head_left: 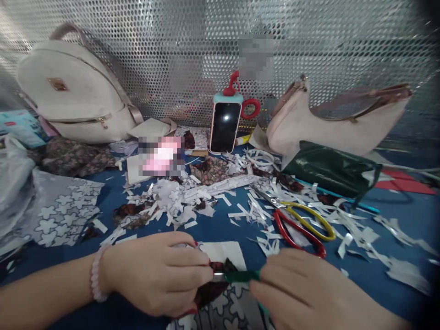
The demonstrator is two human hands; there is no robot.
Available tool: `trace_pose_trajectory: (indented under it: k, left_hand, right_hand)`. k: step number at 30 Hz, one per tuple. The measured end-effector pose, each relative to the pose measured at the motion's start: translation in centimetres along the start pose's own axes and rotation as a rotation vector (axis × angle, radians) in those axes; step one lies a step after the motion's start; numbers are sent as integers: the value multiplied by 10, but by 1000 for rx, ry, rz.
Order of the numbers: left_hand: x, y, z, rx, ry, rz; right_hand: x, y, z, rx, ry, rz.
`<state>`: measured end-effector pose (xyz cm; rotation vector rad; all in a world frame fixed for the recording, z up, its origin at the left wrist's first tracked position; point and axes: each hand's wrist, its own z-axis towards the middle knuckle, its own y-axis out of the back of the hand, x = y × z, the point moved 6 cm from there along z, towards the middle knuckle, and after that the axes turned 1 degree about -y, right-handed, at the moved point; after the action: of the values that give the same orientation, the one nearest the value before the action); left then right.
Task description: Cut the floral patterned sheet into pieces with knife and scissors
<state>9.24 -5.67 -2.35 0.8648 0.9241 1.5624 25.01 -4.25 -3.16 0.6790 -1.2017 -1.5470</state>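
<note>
Left hand (156,275) has its fingers pinched on a dark floral fabric scrap (215,286) low on the blue counter (395,215) — right hand (302,293) is clenched on a green-handled cutter (240,276), blade right at the scrap. I'd keep the cloth taut and cut slowly, fingertips clear of the blade. Red-and-yellow scissors (302,224) lie nearby.

We see a matt blue table top (405,215) littered with thin white paper scraps (192,201). The scissors (302,220) have bare steel blades and glossy plastic handles, one red, one yellow. The dark green pouch (330,169) looks like shiny, slick plastic. The backpack (68,87) seems smooth, pale faux leather. Behind it all there's a perforated metal sheet (343,41), pretty reflective. The phone (225,126) screen is glossy black.
</note>
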Motion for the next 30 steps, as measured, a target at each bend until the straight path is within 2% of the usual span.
trace_pose_trajectory:
  k: [1, 3, 9, 16, 22, 26, 30]
  left_hand:
    - [-2, 0, 0, 6, -20, -15]
    - [-6, -1, 1, 31, -67, -36]
    - [-14, -4, -1, 142, -141, -18]
    - [-14, -2, -5, 107, -91, -18]
    - [-11, 2, -8, 129, -111, -4]
    - [2, 10, -15, 131, -9, -48]
    - [16, 10, -26, 177, 79, -40]
  right_hand:
    - [-6, -3, 6, 36, -65, -51]
    - [-10, -6, 12, 56, -82, -117]
    - [-15, -21, 5, 198, -9, -187]
    - [-23, -16, 9, 190, -148, -108]
    - [-23, -21, 3, 252, -64, -165]
    - [-21, -17, 3, 243, -18, -207]
    - [-17, -15, 3, 240, -1, -181]
